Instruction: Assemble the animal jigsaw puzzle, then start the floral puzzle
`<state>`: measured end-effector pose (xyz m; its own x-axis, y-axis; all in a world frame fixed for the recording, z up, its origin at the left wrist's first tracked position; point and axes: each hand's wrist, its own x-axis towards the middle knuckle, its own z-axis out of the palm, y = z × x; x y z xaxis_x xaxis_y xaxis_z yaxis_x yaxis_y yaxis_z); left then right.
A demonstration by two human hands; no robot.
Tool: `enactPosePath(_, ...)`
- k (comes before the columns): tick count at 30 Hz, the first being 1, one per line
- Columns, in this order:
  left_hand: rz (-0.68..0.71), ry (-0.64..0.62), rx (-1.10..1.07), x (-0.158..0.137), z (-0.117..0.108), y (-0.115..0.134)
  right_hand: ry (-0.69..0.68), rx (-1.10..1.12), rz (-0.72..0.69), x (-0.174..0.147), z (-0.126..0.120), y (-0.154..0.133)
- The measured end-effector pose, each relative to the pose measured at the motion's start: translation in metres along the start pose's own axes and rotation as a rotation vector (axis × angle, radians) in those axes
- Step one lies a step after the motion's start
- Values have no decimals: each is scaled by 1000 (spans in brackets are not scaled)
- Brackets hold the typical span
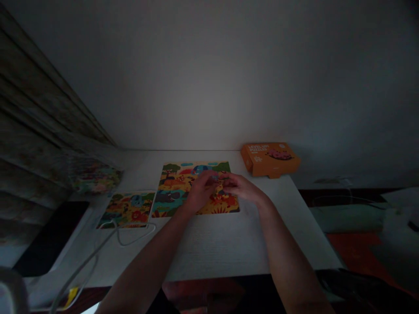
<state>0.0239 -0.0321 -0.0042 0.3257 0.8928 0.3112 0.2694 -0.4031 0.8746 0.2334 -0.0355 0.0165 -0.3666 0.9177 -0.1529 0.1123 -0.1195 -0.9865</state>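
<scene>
Yellow puzzle (179,181), partly beneath left hand (202,188) and right hand (241,186), grip unclear.

The flat rectangular puzzle (178,183) has a yellow-orange ground, and on it are printed green trees, a blue elephant and a dark grey hippo in teal water. The smaller rectangular picture card (126,211) with pale border shows similar colours, and its lion is orange-red. The orange cardboard box (271,163) carries white letters and a pink figure. The flat-topped bench (222,248) is white.
</scene>
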Motion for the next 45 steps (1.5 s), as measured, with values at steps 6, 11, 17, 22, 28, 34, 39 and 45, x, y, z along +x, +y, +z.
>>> enactPosePath(6, 42, -109, 411, 1, -8, 6, 185, -171, 113, -9, -28, -5)
enactPosePath(11, 62, -237, 587, -5, -4, 8, 242, -233, 207, -11, -36, 0)
enactPosePath(17, 41, -341, 646, -10, -3, 2, 277, -219, 164, 0, -27, 17)
enactPosePath(22, 32, -365, 670, -11, -1, 0, 264, -334, 111, 5, -26, 27)
enactPosePath(28, 27, -377, 679, -12, 1, 2, 269, -477, 52, 4, -24, 29)
enactPosePath(34, 60, -462, 638, -10, 1, 5, 264, -567, 73, 4, -21, 29)
enactPosePath(39, 111, -514, 627, -10, 4, 6, 300, -685, 82, 2, -21, 24)
enactPosePath(45, 146, -493, 629, -11, 4, 4, 320, -717, 93, 0, -19, 20)
